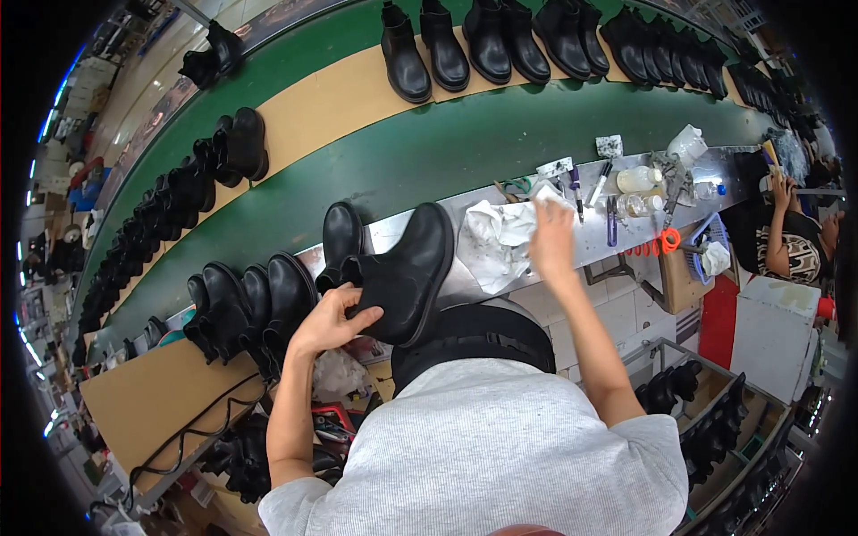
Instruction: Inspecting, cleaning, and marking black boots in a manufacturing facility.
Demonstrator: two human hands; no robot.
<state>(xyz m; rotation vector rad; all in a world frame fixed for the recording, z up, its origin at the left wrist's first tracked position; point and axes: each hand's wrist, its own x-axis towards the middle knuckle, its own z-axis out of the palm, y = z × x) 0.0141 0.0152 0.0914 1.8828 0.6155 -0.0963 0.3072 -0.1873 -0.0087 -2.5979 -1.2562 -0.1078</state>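
My left hand [332, 323] is closed around the shaft of a black ankle boot [407, 277], thumb on the near side; the boot is tilted with its toe pointing away from me. Behind it, another black boot [342, 234] lies on the metal edge of the bench. My right hand [552, 239] is at the right end of a crumpled white cloth [500, 234], fingers bent down on it and slightly blurred. Whether the fingers pinch the cloth firmly is hard to see, but they are closed on its edge.
Black boots [487, 45] line the tan strip of the green bench [384, 161]. Right of the cloth lie pens, a purple-handled tool [611, 221], bottles [639, 180] and a spray gun [675, 192] with a red coiled hose. A co-worker [786, 228] sits at the far right. More boots [259, 308] lie left.
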